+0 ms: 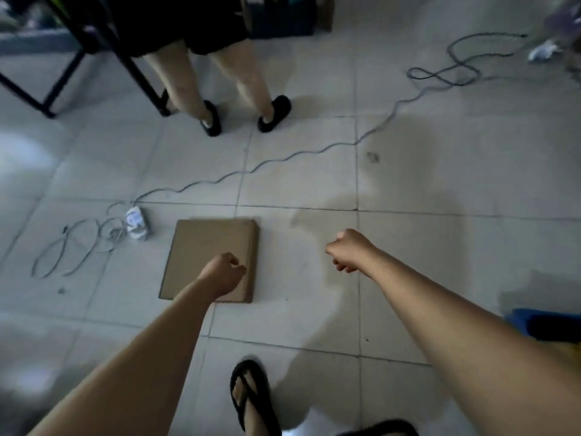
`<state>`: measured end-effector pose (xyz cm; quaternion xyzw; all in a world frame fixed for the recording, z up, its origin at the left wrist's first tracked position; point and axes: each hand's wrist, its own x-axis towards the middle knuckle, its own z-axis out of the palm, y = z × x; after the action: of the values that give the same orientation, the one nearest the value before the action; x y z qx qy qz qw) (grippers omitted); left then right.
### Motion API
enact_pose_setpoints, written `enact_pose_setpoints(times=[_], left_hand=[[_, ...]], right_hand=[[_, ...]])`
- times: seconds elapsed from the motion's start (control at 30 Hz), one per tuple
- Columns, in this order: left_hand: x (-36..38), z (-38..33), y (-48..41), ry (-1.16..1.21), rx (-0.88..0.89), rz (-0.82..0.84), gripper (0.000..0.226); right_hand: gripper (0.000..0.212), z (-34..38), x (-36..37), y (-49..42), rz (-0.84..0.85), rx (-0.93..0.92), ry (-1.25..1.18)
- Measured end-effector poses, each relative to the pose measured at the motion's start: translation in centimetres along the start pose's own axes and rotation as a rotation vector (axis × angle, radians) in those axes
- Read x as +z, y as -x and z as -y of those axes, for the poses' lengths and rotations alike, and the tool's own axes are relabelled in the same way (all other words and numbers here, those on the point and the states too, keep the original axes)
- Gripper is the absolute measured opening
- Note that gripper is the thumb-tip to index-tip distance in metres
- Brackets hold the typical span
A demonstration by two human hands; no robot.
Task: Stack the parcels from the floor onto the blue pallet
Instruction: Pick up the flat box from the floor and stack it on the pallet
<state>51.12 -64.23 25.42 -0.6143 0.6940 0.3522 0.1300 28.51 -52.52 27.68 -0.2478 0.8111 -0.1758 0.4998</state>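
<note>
At far left a loose grey cable coils on the tiled floor, ending beside a small white adapter just left of the parcel. That flat brown parcel lies on the tiles ahead of you. Your left hand hovers over its near right part, fingers curled narrow, holding nothing. Beyond, another person's legs stand by a black frame. Your right hand is loosely fisted, empty. The blue pallet shows at right edge.

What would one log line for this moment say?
left hand: curled, over flat brown cardboard parcel | right hand: curled, empty | parcel: on tiled floor
</note>
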Motion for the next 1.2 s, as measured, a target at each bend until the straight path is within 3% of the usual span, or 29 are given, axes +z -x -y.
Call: enact_pose_setpoints(times=[0.2, 0.47, 0.67, 0.87, 0.93, 1.03, 1.1, 1.2], left_hand=[[-3.3, 16.7, -4.7, 0.233, -0.265, -0.020, 0.034], [-1.6, 31.7, -15.8, 0.180, -0.384, 0.017, 0.047], [4.8, 37.2, -29.4, 0.197, -0.332, -0.111, 0.061], [9.2, 42.9, -43.8, 0.307, -0.343, -0.363, 0.077], [9.5, 43.8, -47.0, 0.508, -0.387, -0.344, 0.082], [9.5, 43.8, -48.7, 0.692, -0.425, -0.280, 0.085], [9.4, 43.1, -47.8, 0.713, -0.413, -0.242, 0.082], [9.0, 40.8, -44.0, 0.784, -0.404, -0.168, 0.078]], right_hand=[[0.017, 6.9, 13.4, -4.7, 0.129, -0.005, 0.214], [0.013, 3.3, 27.4, -14.4, 0.205, 0.232, 0.163], [0.030, -0.6, 37.0, -27.0, 0.150, 0.295, -0.003], [0.079, -0.9, 41.8, -43.1, -0.051, 0.291, -0.431], [0.085, -0.9, 41.8, -46.6, -0.019, 0.296, -0.554], [0.075, -0.6, 41.9, -48.3, 0.176, 0.260, -0.622], [0.089, -0.5, 41.6, -48.1, 0.240, 0.251, -0.686], [0.106, -0.6, 39.0, -45.1, 0.183, 0.247, -0.745]])
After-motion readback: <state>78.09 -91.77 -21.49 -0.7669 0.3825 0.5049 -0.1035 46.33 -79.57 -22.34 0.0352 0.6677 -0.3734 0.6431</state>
